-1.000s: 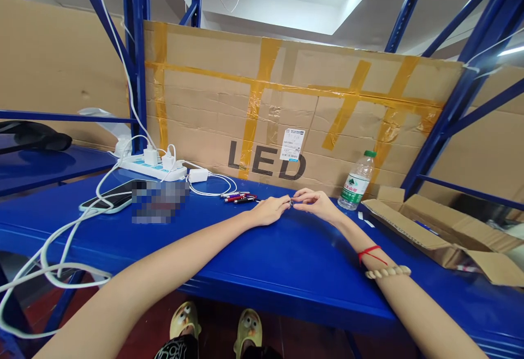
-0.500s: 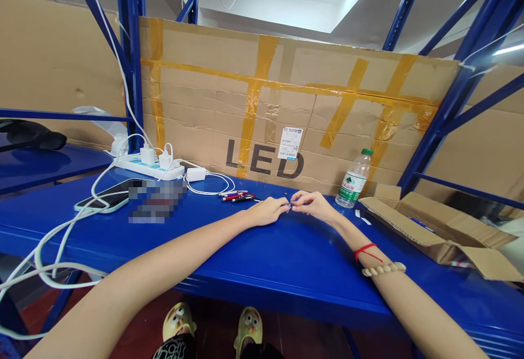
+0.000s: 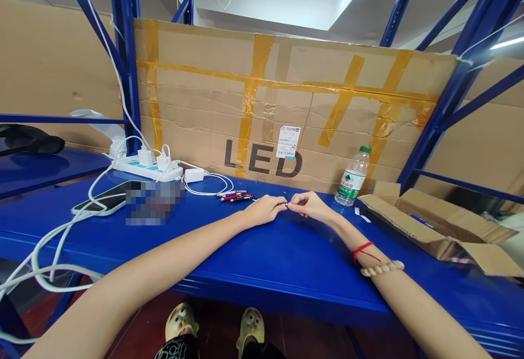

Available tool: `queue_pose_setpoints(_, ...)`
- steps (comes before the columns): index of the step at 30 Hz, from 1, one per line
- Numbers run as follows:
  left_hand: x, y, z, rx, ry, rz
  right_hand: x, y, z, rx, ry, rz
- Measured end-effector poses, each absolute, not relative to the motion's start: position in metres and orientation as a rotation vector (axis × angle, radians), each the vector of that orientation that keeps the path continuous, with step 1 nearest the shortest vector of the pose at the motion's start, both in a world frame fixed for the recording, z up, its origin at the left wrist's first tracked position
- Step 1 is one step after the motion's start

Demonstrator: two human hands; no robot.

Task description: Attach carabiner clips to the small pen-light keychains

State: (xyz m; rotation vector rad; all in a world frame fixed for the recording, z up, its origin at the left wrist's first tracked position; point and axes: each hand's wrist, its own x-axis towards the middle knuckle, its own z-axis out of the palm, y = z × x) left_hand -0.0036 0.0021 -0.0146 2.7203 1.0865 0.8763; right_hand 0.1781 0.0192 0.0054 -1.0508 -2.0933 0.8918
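Two yellow clogs (image 3: 251, 323) with cartoon eyes are below the front edge of the blue table (image 3: 278, 261). On the right wrist are a red string (image 3: 362, 248) and a beaded bracelet (image 3: 382, 268). Over the tabletop, the thumb and index finger of the right hand (image 3: 309, 206) pinch a small dark piece (image 3: 286, 204), which is located just at the fingertips of the left hand (image 3: 264, 211). The left fingers lie close together, but I cannot tell if they also hold this piece. Beyond the left hand, several pens (image 3: 235, 197) lie in a group; farther left is a smartphone (image 3: 112, 202). To the right are an open cardboard box (image 3: 403, 222) and an upright plastic bottle (image 3: 351, 185) with green cap. Behind, a white power strip (image 3: 137, 169) carries two plugged chargers (image 3: 145, 156), and at the back stands a taped cardboard panel (image 3: 196, 113), printed with "LED".
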Motion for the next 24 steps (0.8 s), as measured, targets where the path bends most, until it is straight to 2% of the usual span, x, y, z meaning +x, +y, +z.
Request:
queue_pose_setpoints(13, -0.001, -0.003, -0.009, 2.772, 1.378, 0.923, 0.172, 0.012, 0.009, -1.188, -1.888, 1.035)
queue_pose_setpoints(24, 0.001, -0.007, -0.004, 2.705, 1.383, 0.866, 0.171, 0.011, 0.008, -1.164, -1.824, 1.108)
